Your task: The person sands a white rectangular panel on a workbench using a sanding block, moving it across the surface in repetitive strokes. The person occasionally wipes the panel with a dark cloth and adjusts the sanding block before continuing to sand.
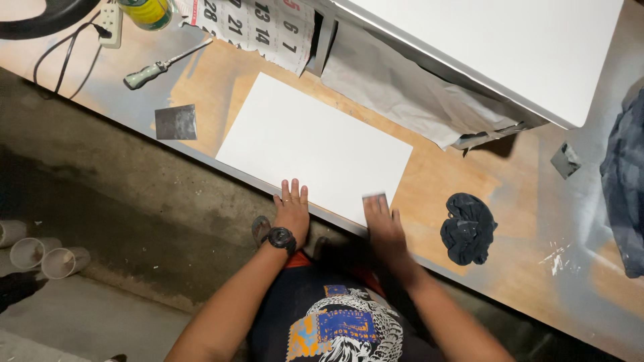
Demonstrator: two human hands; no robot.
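A flat white panel (312, 144) lies on the wooden workbench (443, 177), its near edge at the bench's front. My left hand (292, 208), with a black watch on the wrist, rests flat on the panel's near edge, fingers together. My right hand (384, 224) is blurred and presses a small grey sanding pad (374, 198) against the panel's near right corner.
A dark crumpled rag (467, 228) lies right of the panel. A larger white board (510, 47) over crumpled grey paper (402, 87) stands behind. A screwdriver (161, 66), a grey square sheet (176, 122), a calendar page (261, 27) and a power strip (111, 23) lie at the left.
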